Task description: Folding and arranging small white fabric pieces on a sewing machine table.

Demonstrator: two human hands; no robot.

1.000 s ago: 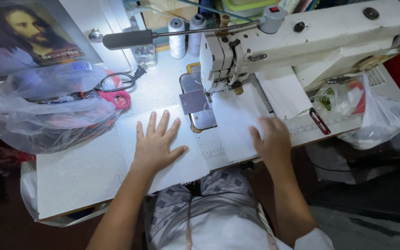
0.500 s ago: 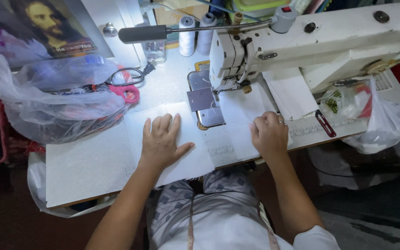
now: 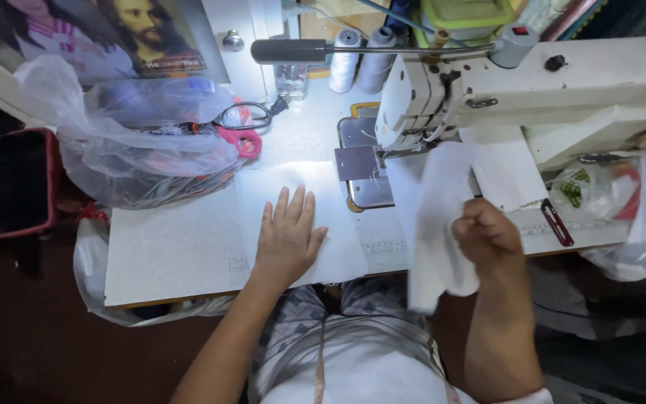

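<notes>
On the pale, speckled worktop (image 3: pixel 173 254) a white sewing machine (image 3: pixel 547 97) stands beside two thread spools (image 3: pixel 360 60) and a crumpled clear plastic bag (image 3: pixel 143 142). The left hand (image 3: pixel 289 236) lies spread flat on a white fabric sheet (image 3: pixel 300 198); the right hand (image 3: pixel 487 232) is fisted around a lifted white fabric piece (image 3: pixel 439 217). Dark floor (image 3: pixel 31 329) lies below.

A white worktable (image 3: pixel 173 247) stood over a dark floor (image 3: pixel 31 329), with bright light pooling on its middle. At the far left a framed portrait picture (image 3: pixel 143 37) leaned against the wall. A clear plastic bag (image 3: pixel 143 150) slumped on the table's left side, another (image 3: pixel 637 217) hung at the right, and a red-rimmed dark bin (image 3: pixel 20 179) sat further left.
</notes>
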